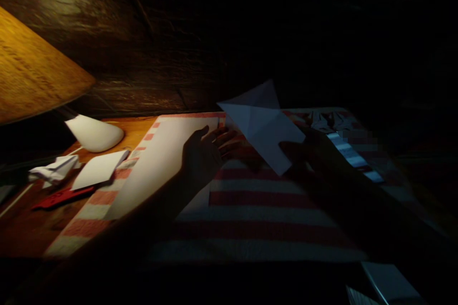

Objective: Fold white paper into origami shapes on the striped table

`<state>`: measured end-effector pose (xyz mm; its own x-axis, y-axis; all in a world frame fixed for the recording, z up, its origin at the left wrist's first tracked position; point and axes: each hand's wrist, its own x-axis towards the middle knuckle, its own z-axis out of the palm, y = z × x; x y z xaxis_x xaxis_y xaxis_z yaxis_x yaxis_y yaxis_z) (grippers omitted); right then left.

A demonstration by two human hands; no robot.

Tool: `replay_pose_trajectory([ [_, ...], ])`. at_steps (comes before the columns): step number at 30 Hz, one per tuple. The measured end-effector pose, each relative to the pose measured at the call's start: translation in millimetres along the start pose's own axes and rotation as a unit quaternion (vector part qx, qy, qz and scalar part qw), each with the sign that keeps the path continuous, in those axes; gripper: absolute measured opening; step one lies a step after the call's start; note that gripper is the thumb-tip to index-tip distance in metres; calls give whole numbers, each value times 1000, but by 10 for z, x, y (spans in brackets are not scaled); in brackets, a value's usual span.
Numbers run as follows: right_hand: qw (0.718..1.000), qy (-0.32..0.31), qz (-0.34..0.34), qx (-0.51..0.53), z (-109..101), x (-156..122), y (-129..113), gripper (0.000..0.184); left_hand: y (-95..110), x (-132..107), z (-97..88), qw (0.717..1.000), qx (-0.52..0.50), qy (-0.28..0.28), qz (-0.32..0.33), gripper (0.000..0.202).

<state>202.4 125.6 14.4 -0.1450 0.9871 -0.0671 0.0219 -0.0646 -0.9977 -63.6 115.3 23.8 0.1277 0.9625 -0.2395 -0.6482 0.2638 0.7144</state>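
Note:
A creased sheet of white paper (263, 126) is lifted off a red-and-white striped cloth (250, 209). My right hand (309, 152) pinches its lower right edge in deep shadow. My left hand (207, 152) lies just left of the sheet with its fingers stretched out towards the paper's lower left edge, over another flat white sheet (161, 162) on the cloth. Whether the fingertips touch the folded sheet is hidden in the dark.
A lampshade (32, 71) glows at the upper left over a wooden table (28, 228). On the table lie a white rounded object (95, 133), a small white sheet (98, 169), a folded paper figure (53, 170) and a red strip (59, 198). More paper (388, 282) lies at the lower right.

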Motion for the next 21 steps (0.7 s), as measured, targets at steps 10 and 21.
replay_pose_trajectory([
  [10, 977, -174, 119, 34, -135, -150, -198, 39, 130, 104, -106, 994, 54, -85, -37, 42],
  [21, 971, -223, 46, 71, -58, 108, -327, 41, 38, 38, 11, 940, 120, -287, -140, 38],
])
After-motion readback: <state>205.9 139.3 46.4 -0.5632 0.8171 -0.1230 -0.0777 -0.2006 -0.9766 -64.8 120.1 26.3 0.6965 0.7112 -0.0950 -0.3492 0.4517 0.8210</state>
